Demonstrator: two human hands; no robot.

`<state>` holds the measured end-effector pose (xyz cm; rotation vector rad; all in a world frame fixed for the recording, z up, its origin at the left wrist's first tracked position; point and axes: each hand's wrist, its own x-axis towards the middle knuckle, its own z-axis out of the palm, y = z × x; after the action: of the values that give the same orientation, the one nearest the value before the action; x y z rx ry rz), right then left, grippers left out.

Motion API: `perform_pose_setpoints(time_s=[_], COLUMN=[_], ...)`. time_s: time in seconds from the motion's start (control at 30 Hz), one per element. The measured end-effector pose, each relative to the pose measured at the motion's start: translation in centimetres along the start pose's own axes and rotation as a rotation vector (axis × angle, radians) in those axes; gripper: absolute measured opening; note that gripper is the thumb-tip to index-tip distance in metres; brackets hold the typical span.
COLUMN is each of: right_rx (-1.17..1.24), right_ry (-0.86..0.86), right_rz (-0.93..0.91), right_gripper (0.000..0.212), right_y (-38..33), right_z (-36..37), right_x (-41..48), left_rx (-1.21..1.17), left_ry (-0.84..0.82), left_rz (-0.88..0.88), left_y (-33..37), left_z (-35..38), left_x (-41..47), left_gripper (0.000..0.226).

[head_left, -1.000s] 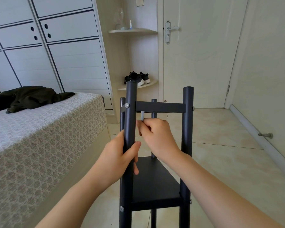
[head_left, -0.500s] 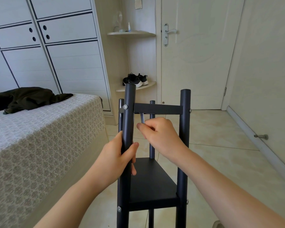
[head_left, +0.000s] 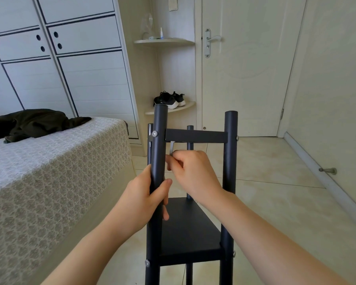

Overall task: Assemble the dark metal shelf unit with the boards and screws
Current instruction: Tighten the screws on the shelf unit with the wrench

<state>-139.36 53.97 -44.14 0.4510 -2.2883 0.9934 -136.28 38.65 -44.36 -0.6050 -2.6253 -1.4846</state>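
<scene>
Left hand (head_left: 146,194): fingers and thumb are wrapped round the near-left post (head_left: 159,140) of the shelf unit (head_left: 230,161), at mid-frame. Right hand (head_left: 191,173): fingertips are pinched on the lower end of a small bent metal key (head_left: 171,148), just right of that post and under the top crossbar (head_left: 195,136). Where the key's tip seats cannot be seen.

Location: the unit stands on the tiled floor (head_left: 275,202) at lower centre of the frame, just beside the bed (head_left: 49,171) on the left.

Handling, as judged: the posts are stiff metal tube with a smooth painted finish, liable to slide in a loose palm. The frame is tall and narrow and looks light enough to tip under sideways force. A full grip on a post near mid-height, as now, is the sound place to steady it. The key is thin and easily dropped, and a pinch low on its long arm gives leverage.

Orientation: the unit's long axis is vertical, with the post tops pointing to the upper frame. The crossbar runs left to right. The dark board (head_left: 189,229) lies flat. The key's long arm stands upright, near parallel to the post. A screw (head_left: 154,133) faces the camera.
</scene>
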Motion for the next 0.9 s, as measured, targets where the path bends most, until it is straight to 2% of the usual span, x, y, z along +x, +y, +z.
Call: perform_pose_setpoints(time_s=[0.23,0.57,0.67,0.8,0.9], right_rx=[-0.038,-0.079,-0.038,0.131,0.174], right_ry=[0.125,0.220,0.174,0.023,-0.066], right_rz=[-0.048,-0.096,-0.053,0.088,0.120], right_gripper=[0.035,0.035,0.038,0.044,0.042], right_y=[0.1,0.0,0.1,-0.1,-0.1], right_z=[1.8,2.6,2.5,2.4,1.6], right_x=[0.4,0.8,0.9,1.0,0.9], left_rx=[0.004,0.025,0.031,0.025,0.023], left_ry=[-0.012,-0.005,-0.004,0.001,0.001], left_rz=[0.009,0.008,0.005,0.007,0.007], left_y=[0.0,0.0,0.0,0.0,-0.1], left_z=[-0.2,-0.6,-0.7,-0.6,-0.6], left_x=[-0.2,-0.4,-0.4,-0.3,-0.3], left_gripper=[0.018,0.019,0.017,0.015,0.013])
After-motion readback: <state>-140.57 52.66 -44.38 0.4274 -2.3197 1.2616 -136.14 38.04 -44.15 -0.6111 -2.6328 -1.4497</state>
